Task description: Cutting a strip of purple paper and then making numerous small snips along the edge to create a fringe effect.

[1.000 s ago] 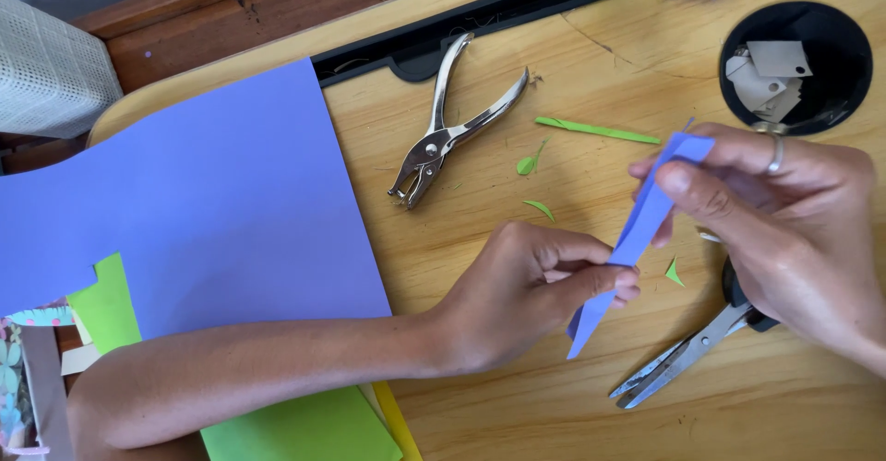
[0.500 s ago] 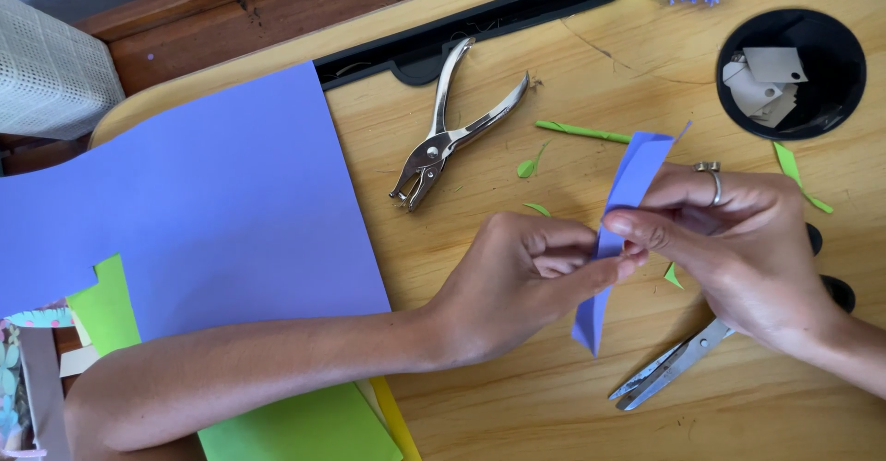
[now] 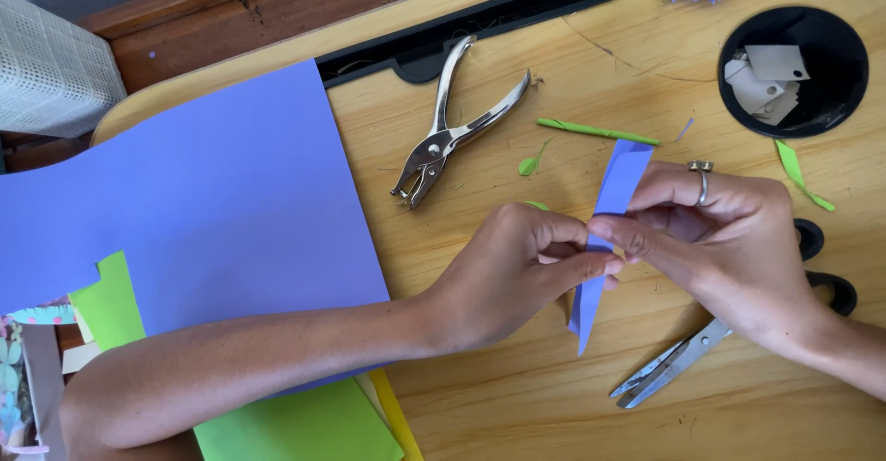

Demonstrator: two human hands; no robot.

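Between both hands, over the wooden desk (image 3: 517, 406): purple paper strip (image 3: 616, 193), pinched at mid-length.
Held by left hand (image 3: 517, 267) and right hand (image 3: 720, 239), fingertips pressed together on it from opposite sides; long axis near upright, slightly tilted, upper end toward green stem (image 3: 598, 131), lower tip toward scissors (image 3: 683, 359); both hands equally near.

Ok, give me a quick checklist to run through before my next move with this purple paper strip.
1. Both hands on the strip: ok. Left hand and right hand pinch the purple paper strip at its middle.
2. Strip off the table: cannot tell.
3. Scissors within reach: ok. Scissors lie shut under the right wrist.
4. Hole punch free: ok. Hole punch lies untouched above the left hand.
5. Purple sheet clear of the hands: ok. Purple sheet lies to the left under the forearm.
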